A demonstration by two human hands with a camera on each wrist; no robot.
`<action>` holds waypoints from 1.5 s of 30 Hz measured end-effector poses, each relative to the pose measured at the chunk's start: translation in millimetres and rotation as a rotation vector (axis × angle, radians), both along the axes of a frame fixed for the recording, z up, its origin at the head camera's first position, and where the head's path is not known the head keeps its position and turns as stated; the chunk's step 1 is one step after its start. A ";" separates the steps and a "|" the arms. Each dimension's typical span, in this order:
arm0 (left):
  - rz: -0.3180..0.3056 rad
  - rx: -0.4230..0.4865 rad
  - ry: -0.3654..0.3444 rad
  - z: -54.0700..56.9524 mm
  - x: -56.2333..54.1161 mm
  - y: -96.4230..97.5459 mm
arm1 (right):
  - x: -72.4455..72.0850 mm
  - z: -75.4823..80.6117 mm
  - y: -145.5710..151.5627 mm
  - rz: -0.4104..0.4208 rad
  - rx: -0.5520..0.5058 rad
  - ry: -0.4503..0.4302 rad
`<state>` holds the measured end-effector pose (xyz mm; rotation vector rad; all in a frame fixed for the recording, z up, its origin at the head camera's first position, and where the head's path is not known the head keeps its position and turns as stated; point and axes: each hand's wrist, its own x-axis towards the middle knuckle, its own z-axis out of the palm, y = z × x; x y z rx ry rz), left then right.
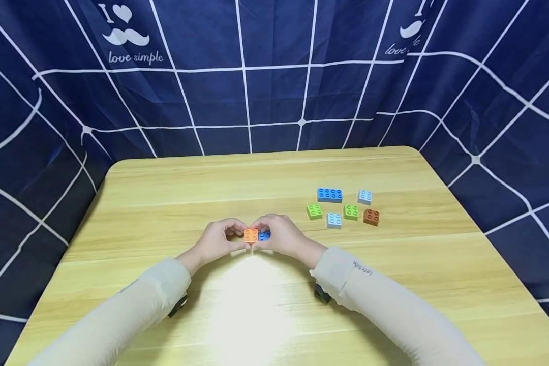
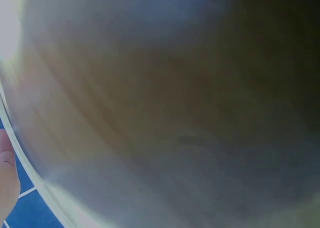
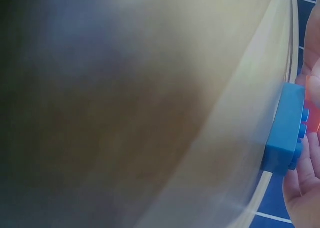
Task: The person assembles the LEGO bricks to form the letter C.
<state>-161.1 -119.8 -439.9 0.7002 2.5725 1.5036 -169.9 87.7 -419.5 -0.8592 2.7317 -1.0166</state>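
An orange two-by-two building brick [image 1: 250, 235] sits at the left end of a longer blue building brick [image 1: 264, 235], just above or on the table. My left hand [image 1: 217, 239] pinches the orange brick between thumb and fingers. From the other side my right hand [image 1: 283, 236] curls round the blue brick, its fingertips close to the orange one. In the right wrist view the blue brick [image 3: 284, 130] has its studs toward the orange brick [image 3: 313, 112], which is partly covered by fingers. Whether the two are fully joined I cannot tell. The left wrist view shows only a finger.
To the right on the wooden table [image 1: 174, 198] lie a blue two-by-four brick [image 1: 329, 195], two green bricks [image 1: 314, 211], two light blue bricks [image 1: 334, 220] and a brown brick [image 1: 371, 217]. A dark blue curtain [image 1: 274, 96] with white lines surrounds the table's back and sides.
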 end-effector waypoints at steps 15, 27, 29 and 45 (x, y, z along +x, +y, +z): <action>0.010 -0.041 0.003 0.4 1.0 0.4 | 0.6 4.5 22.3 -0.037 -0.068 -0.094; 0.023 -0.040 -0.018 2.4 2.6 1.6 | -3.5 10.2 78.3 -0.101 -0.123 -0.021; 0.024 -0.040 -0.023 2.3 2.9 1.2 | -4.1 10.5 88.2 -0.121 -0.113 -0.003; 0.022 -0.039 -0.007 1.2 3.0 -0.2 | -0.1 9.0 148.3 -0.288 -0.088 0.066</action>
